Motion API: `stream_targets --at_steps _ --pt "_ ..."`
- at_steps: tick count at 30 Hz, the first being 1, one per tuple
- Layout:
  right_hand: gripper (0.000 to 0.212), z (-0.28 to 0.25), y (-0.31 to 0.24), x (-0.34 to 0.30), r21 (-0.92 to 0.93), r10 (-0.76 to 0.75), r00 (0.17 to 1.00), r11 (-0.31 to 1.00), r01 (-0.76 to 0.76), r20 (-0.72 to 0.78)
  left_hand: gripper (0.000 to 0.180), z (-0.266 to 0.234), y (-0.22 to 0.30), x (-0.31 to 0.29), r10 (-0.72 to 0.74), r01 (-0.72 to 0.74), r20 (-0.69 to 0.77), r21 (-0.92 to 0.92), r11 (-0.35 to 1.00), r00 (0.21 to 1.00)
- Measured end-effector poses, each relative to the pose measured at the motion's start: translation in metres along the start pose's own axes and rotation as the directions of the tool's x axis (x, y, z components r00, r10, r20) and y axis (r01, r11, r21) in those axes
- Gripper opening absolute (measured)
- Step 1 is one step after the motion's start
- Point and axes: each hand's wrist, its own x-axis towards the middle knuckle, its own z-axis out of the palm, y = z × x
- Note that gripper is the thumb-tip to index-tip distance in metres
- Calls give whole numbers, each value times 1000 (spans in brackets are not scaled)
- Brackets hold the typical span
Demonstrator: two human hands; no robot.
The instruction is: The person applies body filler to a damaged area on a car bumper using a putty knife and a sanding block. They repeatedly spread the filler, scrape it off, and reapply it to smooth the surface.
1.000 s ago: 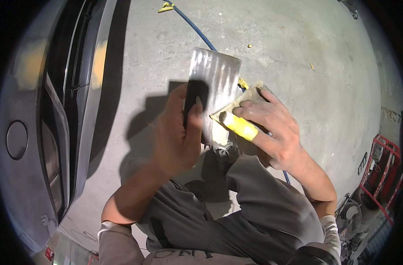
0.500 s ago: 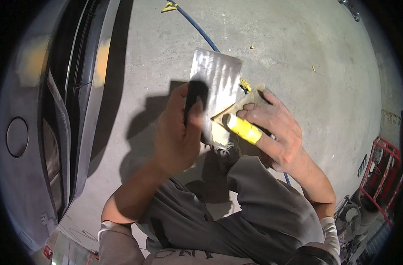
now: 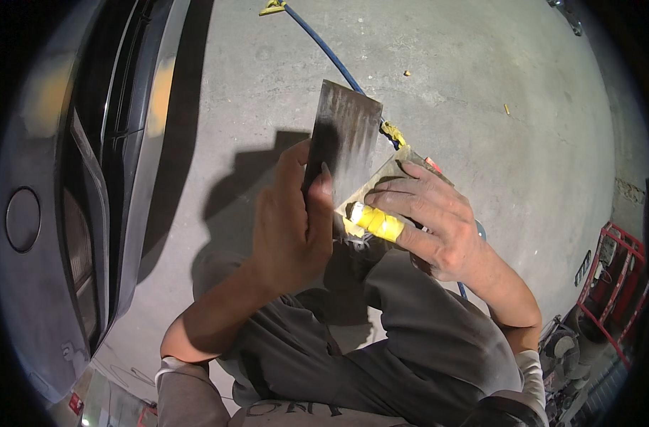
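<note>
My left hand is closed around the near end of a flat rectangular metal plate, its thumb lying on the streaked grey face. My right hand grips a flat spreader with a pale, yellowish-smeared surface, fingers laid over its top. The spreader's lower left corner meets or overlaps the plate's right edge; I cannot tell if they touch. Yellow tape wraps one digit of the right hand. Below that corner shows a yellow patch, partly hidden. Both tools are held above my knees.
A grey car body with orange-yellow filler patches stands close on my left. A blue hose with yellow wrapping runs across the concrete floor. At the lower right stands a red metal frame beside dark equipment.
The metal plate has tilted, its face turning from bright to dark. My right hand has shifted slightly left, and the spreader has turned, with its red part now showing.
</note>
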Motion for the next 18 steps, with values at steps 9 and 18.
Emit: stream_targets --at_steps 9,18 --pt "35 5 1 -13 30 -30 997 999 28 75 26 -10 -6 15 -72 50 -210 -107 993 975" --pt "27 25 -3 -10 25 -111 973 993 118 -200 29 11 4 9 -305 249 -24 -517 819 952"
